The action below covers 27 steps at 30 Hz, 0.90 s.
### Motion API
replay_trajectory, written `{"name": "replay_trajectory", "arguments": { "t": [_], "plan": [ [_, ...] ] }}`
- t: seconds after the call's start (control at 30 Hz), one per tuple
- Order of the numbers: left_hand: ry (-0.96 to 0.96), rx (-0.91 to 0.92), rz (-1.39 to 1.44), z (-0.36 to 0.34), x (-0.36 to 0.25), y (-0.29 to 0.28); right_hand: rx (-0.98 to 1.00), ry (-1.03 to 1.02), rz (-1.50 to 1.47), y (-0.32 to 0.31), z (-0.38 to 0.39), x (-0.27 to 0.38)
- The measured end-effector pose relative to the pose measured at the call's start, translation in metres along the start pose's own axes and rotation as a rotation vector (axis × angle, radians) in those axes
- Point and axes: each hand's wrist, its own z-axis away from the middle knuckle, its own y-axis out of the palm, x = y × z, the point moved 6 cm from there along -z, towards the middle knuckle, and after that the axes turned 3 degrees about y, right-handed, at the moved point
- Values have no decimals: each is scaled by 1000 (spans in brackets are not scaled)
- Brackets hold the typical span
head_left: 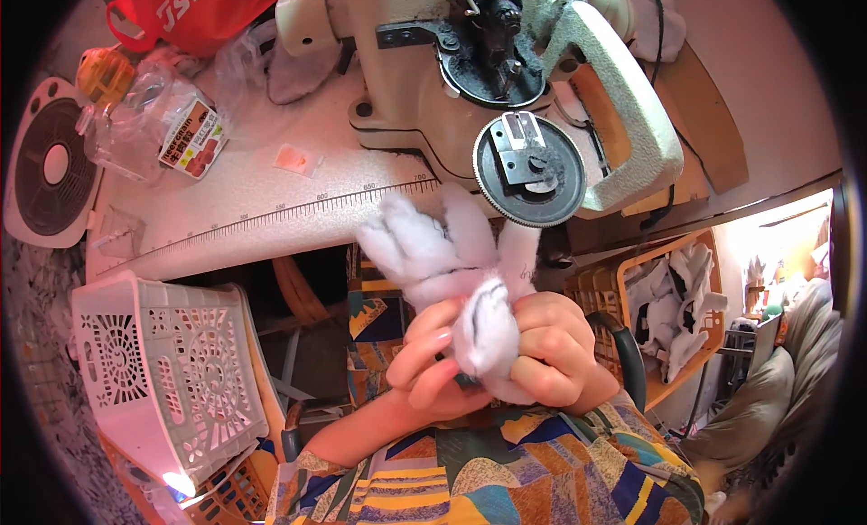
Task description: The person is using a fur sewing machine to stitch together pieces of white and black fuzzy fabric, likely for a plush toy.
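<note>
Between my two hands is a white fluffy plush piece with a dark seam line down its near face. Its longer, paler lobes stretch away from me toward the table edge. My left hand is closed on its left side, fingertips pressing in. On the other side my right hand grips it with curled fingers. Just beyond the plush stands a sewing machine, with a toothed round disc above the far part of the plush. The underside of the piece is hidden by my hands.
A white table with a printed ruler edge holds a clear plastic container and a red bag. A fan stands far left. A white crate is at left, and an orange basket of plush pieces at right.
</note>
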Motion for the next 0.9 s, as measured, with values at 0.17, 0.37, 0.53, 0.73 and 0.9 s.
{"name": "replay_trajectory", "arguments": {
  "t": [0.17,0.37,0.53,0.73,0.9],
  "plan": [
    [122,246,-134,-30,-2,-4,-54,134,41,-2,-3,-11],
    [-7,385,-18,-23,-3,2,-108,469,209,12,-19,-32],
    [-100,299,-136,-46,20,-10,57,751,-375,12,16,-43],
    [-901,563,380,-23,73,22,119,1160,-1208,31,48,-49],
    [-966,461,527,3,74,31,-195,1321,-1380,36,50,-55]
  ]
}}
